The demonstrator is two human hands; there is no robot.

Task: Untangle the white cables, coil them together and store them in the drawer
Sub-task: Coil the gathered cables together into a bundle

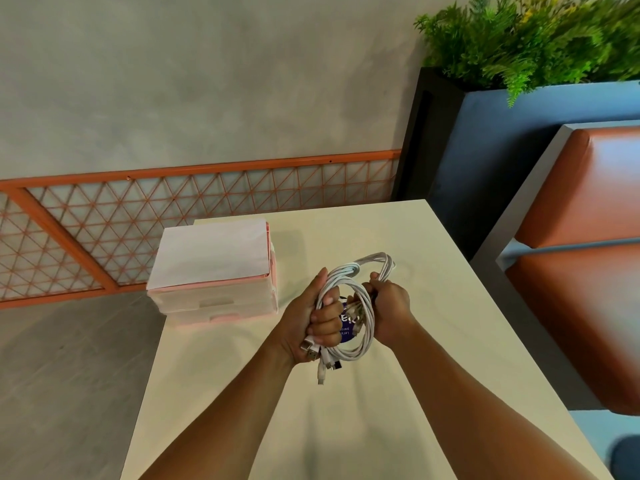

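The grey concrete wall (207, 81) filled the far side, with an orange metal lattice rail (173, 209) along its foot. The cream rectangular table (398, 427) ran out of sight at the near edge. On the right, a brown leather bench (588, 188) was cut off by the frame, and the green leafy plants (519, 39) above the blue planter box (519, 133) were blurred.

On the table's far left corner sat a pink and translucent plastic drawer unit (214, 271) with a white top. Its fronts faced the person but were washed out. I could not make out how many drawers it had, though none stood pulled out.

The bundle of coiled white cables (369, 317) was held up above the table's middle, to the right of the drawer unit and apart from it. It made a long loop whose axis ran from the near left, by the wrist, away to the far right.

The left hand (311, 323) had its fingers curled tight round the near left side of the coil, hiding the strands there. The right hand (391, 310) gripped the far right side, with a small loop sticking out beyond its knuckles.

A purple printed card (348, 323) showed through the loop, its lettering too broken to read. The cable plugs (323, 362) hung below the left hand, pointing down toward the person.
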